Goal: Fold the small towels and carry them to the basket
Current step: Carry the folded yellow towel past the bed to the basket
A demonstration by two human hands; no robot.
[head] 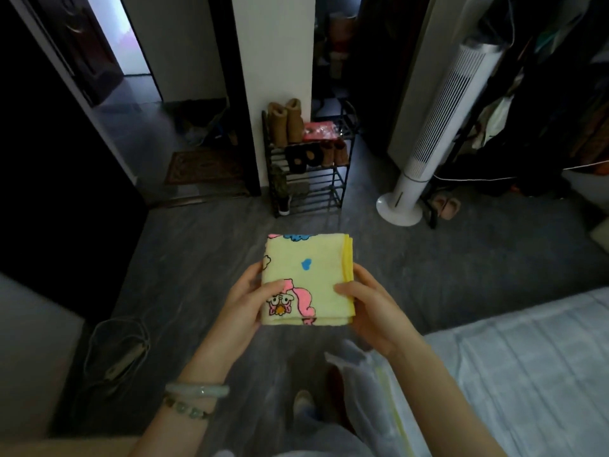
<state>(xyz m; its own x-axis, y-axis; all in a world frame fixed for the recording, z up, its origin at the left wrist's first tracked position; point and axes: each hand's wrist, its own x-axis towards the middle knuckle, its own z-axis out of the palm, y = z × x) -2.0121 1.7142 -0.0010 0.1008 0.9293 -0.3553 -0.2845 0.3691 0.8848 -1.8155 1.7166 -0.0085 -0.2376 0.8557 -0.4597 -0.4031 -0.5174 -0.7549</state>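
Grey floor (184,258) spreads beyond my grip. I have the folded towel (308,268) held in the air, left hand (245,308) and right hand (374,308) pinching its near corners, thumbs on top. It looks soft, light and floppy; holding both side edges should keep its layers together.

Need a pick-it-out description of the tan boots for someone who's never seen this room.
Straight past the held yellow towel, a white wall end has a black wire shoe rack at its foot. The tan boots stand on the left of its top shelf. They are the only tall, light-tan pair: a red packet lies beside them and darker shoes sit below.
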